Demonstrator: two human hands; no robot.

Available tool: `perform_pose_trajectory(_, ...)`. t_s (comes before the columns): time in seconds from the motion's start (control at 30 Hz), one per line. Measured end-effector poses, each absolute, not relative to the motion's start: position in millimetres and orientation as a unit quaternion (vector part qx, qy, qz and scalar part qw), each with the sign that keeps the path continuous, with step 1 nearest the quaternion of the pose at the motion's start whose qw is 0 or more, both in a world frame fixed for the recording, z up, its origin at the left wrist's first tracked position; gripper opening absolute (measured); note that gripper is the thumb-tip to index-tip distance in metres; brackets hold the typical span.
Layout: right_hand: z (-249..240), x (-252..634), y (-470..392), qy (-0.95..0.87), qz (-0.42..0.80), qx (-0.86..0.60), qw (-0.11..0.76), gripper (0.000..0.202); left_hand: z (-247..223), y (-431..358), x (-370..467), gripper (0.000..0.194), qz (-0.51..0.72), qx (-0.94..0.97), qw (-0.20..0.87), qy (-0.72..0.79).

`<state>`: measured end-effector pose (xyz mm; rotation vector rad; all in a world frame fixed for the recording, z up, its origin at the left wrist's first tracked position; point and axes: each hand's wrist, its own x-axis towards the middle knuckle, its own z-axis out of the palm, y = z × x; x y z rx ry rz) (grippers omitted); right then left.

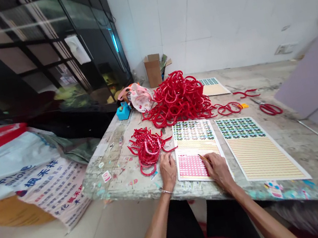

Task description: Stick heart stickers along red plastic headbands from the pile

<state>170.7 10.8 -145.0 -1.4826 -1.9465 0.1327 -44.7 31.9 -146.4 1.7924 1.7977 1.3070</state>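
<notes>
On the table, a sticker sheet with green round stickers at its top and pink ones at its bottom lies in front of me. My right hand rests on its lower right, closed around a thin brown pointed tool. Beside the sheet's left edge is my left hand, its fingers curled; whatever they hold, if anything, is hidden. Just beyond it sits a small heap of red bands, some with pink dots. A second sheet lies to the right, with green stickers and bare yellow lined rows.
A large pile of red bands stands at the back, beside a white bag and a blue tape dispenser. Red-handled scissors and another sheet lie back right. A printed sack is left of the table.
</notes>
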Motion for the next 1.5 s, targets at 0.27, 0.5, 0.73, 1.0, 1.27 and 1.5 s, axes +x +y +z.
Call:
perform_pose_trajectory(0.27, -142.9, 168.9, 10.5, -0.74, 0.045, -0.57, 0.353, 0.025, -147.0, 30.1, -48.2, 0.032, 0.467, 0.624, 0.172, 0.601)
perform_pose_trajectory(0.5, -145.2, 171.5, 13.5, -0.737, 0.069, -0.574, 0.35, 0.028, -139.7, 22.4, -42.9, 0.022, 0.42, 0.669, 0.183, 0.585)
perform_pose_trajectory(0.73, -140.6, 180.3, 19.1, -0.756, 0.129, -0.557, 0.319, 0.028, -136.9, 11.5, -35.7, 0.03, 0.371, 0.695, 0.177, 0.59)
perform_pose_trajectory(1.0, -128.0, 183.2, 26.9, -0.74, 0.175, -0.574, 0.305, 0.029, -128.0, 0.3, -26.2, 0.026, 0.349, 0.691, 0.183, 0.606)
perform_pose_trajectory(1.27, -89.9, 114.9, 37.2, -0.761, 0.145, -0.501, 0.386, 0.036, -126.8, -3.8, -25.0, 0.025, 0.429, 0.618, 0.247, 0.61)
perform_pose_trajectory(1.5, -56.4, 20.7, 27.5, -0.594, 0.603, -0.389, 0.363, 0.045, -100.3, -25.5, -56.4, 0.034, 0.553, 0.458, 0.227, 0.658)
